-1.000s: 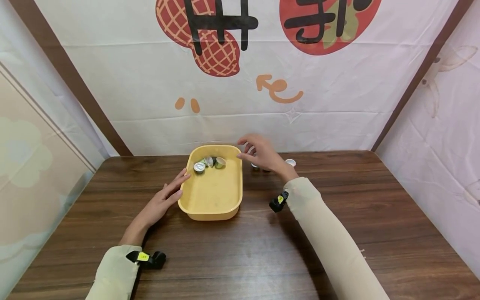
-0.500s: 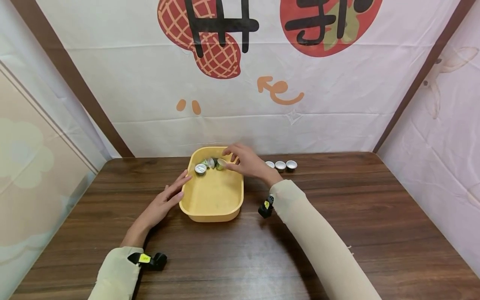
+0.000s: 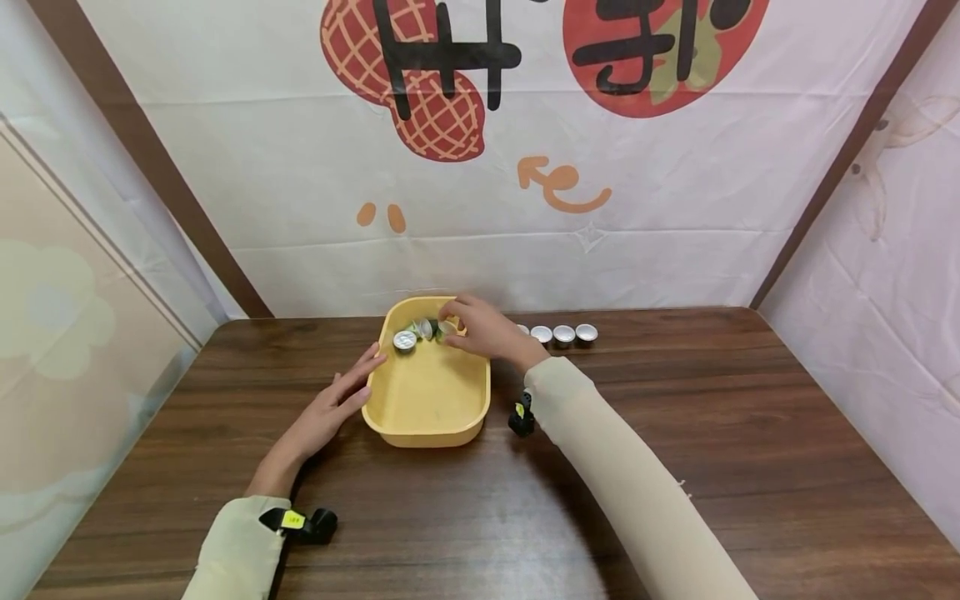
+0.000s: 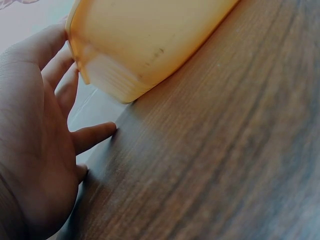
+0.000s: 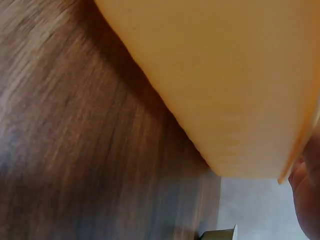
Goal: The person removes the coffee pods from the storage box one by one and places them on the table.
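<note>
Four cups [image 3: 564, 334] lined up, more left in the tub [image 3: 429, 398] — left hand [image 3: 327, 411] spread, can't tell if right hand [image 3: 483, 328] pinches one.

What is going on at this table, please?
A person's right hand reaches into a yellow tub, at a small cup; I cannot tell whether it grips it. More cups lie near that one, toward the tub's far end. The left hand touches the tub's left rim. On the table, right of the tub, pale-topped cups stand in a row.
</note>
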`<control>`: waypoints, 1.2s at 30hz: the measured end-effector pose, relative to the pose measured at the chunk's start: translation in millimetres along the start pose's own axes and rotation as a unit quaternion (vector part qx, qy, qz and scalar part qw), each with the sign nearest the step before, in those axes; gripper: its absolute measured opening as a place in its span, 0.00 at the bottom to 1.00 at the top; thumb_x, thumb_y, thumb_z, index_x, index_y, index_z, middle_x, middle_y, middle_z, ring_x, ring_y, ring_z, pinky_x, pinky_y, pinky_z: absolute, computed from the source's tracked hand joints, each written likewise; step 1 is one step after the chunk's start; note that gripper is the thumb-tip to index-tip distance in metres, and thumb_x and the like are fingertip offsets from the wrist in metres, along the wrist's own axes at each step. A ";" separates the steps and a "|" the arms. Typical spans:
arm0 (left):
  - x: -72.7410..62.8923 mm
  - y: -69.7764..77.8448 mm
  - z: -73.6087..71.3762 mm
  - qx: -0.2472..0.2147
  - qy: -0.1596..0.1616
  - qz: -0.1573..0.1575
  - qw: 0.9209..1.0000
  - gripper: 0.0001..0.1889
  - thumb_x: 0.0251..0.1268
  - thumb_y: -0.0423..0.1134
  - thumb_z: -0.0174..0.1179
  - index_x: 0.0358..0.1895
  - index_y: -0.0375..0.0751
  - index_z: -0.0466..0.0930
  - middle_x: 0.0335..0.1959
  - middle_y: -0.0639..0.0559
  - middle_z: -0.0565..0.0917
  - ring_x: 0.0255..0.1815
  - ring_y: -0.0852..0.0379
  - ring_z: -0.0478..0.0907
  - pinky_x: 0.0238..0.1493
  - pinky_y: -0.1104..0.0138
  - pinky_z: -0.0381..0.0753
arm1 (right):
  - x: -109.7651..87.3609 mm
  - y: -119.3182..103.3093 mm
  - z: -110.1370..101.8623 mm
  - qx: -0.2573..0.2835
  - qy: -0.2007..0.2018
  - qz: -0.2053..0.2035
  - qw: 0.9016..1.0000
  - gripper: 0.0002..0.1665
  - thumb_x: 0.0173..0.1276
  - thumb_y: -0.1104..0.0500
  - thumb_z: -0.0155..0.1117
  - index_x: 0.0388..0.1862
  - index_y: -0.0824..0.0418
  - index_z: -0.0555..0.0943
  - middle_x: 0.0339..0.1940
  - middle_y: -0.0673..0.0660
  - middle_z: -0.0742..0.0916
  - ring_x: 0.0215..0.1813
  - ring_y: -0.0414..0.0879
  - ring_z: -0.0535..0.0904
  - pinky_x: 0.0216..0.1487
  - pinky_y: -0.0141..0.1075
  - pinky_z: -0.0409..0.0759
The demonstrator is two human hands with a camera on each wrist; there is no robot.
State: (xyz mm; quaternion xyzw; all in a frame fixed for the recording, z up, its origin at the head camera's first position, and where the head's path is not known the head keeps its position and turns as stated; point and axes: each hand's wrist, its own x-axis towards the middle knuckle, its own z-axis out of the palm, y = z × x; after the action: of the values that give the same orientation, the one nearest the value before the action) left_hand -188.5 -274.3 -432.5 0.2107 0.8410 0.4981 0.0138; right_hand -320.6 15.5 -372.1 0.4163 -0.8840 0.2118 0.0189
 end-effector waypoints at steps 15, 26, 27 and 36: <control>1.5 0.5 0.1 0.010 0.004 -0.004 1.000 0.27 0.85 0.37 0.48 0.82 0.43 0.62 0.88 0.49 0.48 0.87 0.34 0.39 0.76 0.26 0.23 | 12.1 1.0 1.0 -0.047 -0.021 0.035 0.998 0.23 0.72 0.56 0.73 0.62 0.61 0.82 0.63 0.59 0.84 0.58 0.53 0.82 0.63 0.43 0.80; 0.7 -0.1 -1.0 0.004 0.002 -0.006 1.000 0.27 0.85 0.37 0.48 0.82 0.43 0.62 0.88 0.49 0.48 0.88 0.36 0.39 0.76 0.26 0.22 | 22.6 -2.4 4.2 -0.077 -0.053 0.059 0.994 0.20 0.69 0.56 0.76 0.58 0.58 0.85 0.58 0.56 0.88 0.60 0.52 0.83 0.65 0.44 0.80; 0.7 0.0 -0.9 0.004 0.002 -0.006 1.000 0.27 0.85 0.37 0.48 0.82 0.43 0.62 0.88 0.49 0.48 0.88 0.36 0.39 0.76 0.26 0.22 | 23.8 -3.1 4.9 -0.081 -0.056 0.062 0.993 0.20 0.69 0.57 0.76 0.58 0.58 0.86 0.58 0.56 0.88 0.60 0.52 0.83 0.64 0.44 0.80; -1.1 1.5 -1.8 0.009 0.004 -0.010 1.000 0.27 0.85 0.39 0.48 0.82 0.43 0.62 0.88 0.49 0.48 0.87 0.35 0.40 0.76 0.26 0.23 | 28.3 -8.9 8.1 -0.083 -0.064 0.063 0.992 0.12 0.70 0.66 0.68 0.50 0.55 0.89 0.49 0.53 0.91 0.51 0.49 0.85 0.54 0.43 0.84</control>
State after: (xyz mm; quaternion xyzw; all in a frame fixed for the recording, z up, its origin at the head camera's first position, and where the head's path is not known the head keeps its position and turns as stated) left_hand -187.3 -275.6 -430.5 0.1998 0.8475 0.4916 0.0135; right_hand -331.2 -13.3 -370.3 0.3695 -0.9225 0.1109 -0.0169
